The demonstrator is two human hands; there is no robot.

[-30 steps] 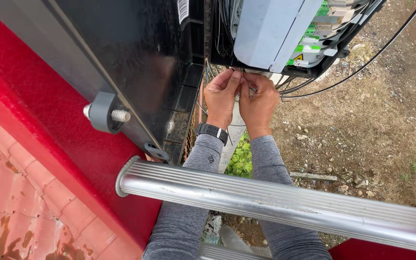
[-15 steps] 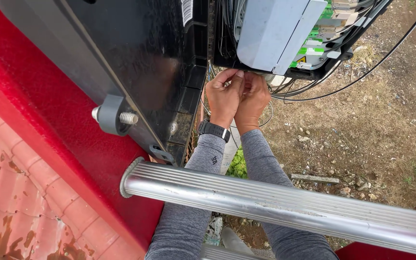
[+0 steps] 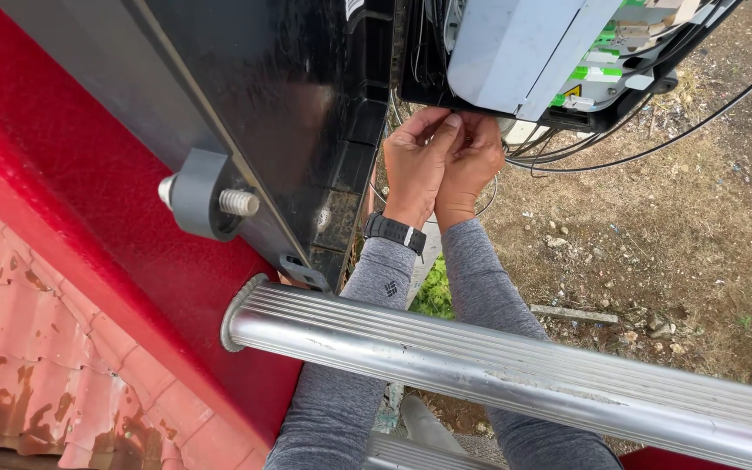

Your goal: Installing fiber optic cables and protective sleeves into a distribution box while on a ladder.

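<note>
Pinching together at the upper middle of the frame, the left hand (image 3: 415, 161) and right hand (image 3: 472, 161) press fingertips on something too small to make out (perhaps a thin black cable (image 3: 654, 144)), directly below the pale grey plastic panel (image 3: 524, 52) of the open black junction box (image 3: 306, 104), which lies just above both grips.

Grey sleeves (image 3: 367, 348), black wristwatch (image 3: 393, 231)
</note>
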